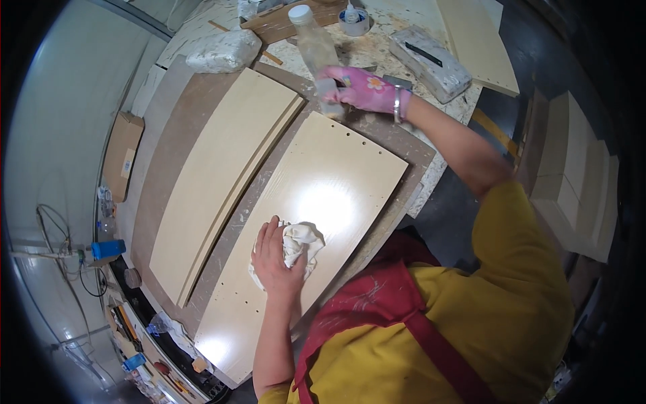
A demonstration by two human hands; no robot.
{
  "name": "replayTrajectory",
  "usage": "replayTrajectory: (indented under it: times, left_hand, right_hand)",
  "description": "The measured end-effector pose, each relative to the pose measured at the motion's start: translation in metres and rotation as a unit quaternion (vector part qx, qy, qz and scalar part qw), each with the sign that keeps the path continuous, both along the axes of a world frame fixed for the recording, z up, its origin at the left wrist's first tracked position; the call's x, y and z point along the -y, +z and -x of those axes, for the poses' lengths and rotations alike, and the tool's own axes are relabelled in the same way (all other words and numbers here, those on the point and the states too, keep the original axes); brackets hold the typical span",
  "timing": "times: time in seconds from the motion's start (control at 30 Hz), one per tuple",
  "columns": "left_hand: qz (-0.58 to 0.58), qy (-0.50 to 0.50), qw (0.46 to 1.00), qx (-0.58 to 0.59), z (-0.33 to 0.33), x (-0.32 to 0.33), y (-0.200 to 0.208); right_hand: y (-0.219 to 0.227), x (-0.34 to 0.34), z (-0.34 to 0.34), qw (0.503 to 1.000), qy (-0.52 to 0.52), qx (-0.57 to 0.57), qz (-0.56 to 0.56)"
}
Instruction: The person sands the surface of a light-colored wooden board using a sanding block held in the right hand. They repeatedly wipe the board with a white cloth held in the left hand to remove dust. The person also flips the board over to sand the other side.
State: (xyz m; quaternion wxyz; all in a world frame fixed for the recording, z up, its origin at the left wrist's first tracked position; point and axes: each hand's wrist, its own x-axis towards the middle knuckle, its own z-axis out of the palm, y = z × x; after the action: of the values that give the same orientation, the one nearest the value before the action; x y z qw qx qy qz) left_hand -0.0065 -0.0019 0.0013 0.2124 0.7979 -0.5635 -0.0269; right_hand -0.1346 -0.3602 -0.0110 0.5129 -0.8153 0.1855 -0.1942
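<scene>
My bare left hand (274,261) presses a crumpled white cloth (301,244) against a pale cream board (269,296). Part of the cloth bunches out beside the thumb. Small drilled holes run near both ends of this board, and light glares off its face. My right hand (367,89) wears a pink flowered glove and closes round the lower part of a clear plastic bottle (315,44) with a white cap. The bottle stands beyond the board's far end; its lower part is slightly blurred.
Another cream board (215,161), curved along its edge, lies to the left. Behind are a wrapped white bundle (224,51), a tape roll (354,24) and a plastic-wrapped block (431,64) with a black strip on it. Stacked panels (568,182) stand at the right.
</scene>
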Motion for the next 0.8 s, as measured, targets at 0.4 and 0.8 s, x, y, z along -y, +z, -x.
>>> replayTrajectory:
  times: [0.4,0.8]
  left_hand:
    - [-0.007,0.000,1.000,0.007,0.001,0.001,-0.001]
    - [0.010,0.001,1.000,-0.004,0.003,0.000,-0.004]
  right_hand:
    - [0.009,0.002,0.034,0.995,0.084,-0.030,-0.031]
    - [-0.017,-0.005,0.036,0.994,0.074,0.037,-0.066]
